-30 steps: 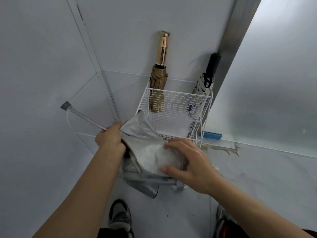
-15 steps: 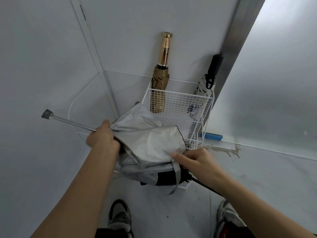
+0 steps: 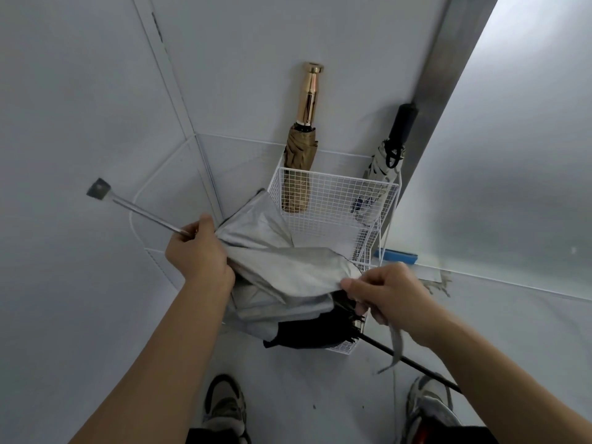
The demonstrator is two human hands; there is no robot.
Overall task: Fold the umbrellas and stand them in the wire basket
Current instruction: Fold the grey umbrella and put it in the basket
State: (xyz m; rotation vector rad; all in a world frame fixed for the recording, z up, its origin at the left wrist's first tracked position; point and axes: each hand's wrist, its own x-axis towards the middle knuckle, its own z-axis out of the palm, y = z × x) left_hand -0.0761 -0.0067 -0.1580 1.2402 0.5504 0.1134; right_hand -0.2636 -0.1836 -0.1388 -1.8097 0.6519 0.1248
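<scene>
Silver umbrella (image 3: 288, 270), half collapsed, is held in front of the wire basket (image 3: 333, 200), its metal shaft (image 3: 144, 216) pointing to 10 o'clock. Left hand (image 3: 198, 251) curls round the shaft; right hand (image 3: 390, 293) pinches the fabric edge at 4 o'clock. Standing in the basket: tan umbrella (image 3: 299, 155) at 12 o'clock, white umbrella (image 3: 382, 168) at 2 o'clock.

No legible text anywhere.
</scene>
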